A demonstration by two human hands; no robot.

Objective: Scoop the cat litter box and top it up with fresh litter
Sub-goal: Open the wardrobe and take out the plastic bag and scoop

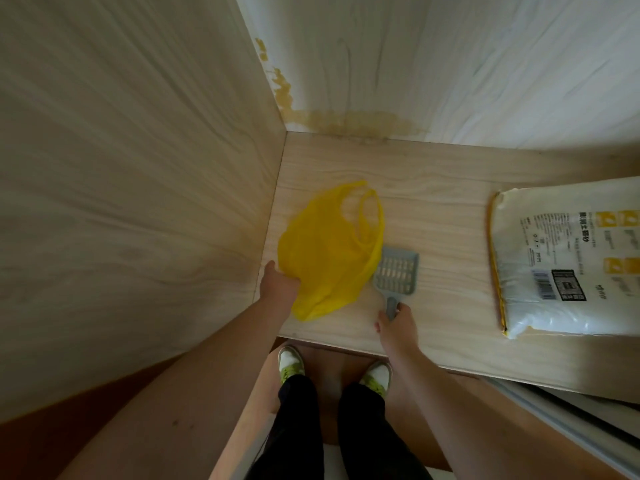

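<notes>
A yellow plastic bag lies flat on the pale wooden surface, handles pointing away from me. My left hand grips the bag's near left edge. A grey slotted litter scoop lies beside the bag on its right, partly under the bag's edge. My right hand is closed around the scoop's handle. A white sack of cat litter with a yellow seam lies flat at the right. No litter box is in view.
A wood-grain panel rises on the left and a white wall, stained yellow near the corner, stands behind. My feet in white and green shoes stand on the brown floor below the surface's front edge.
</notes>
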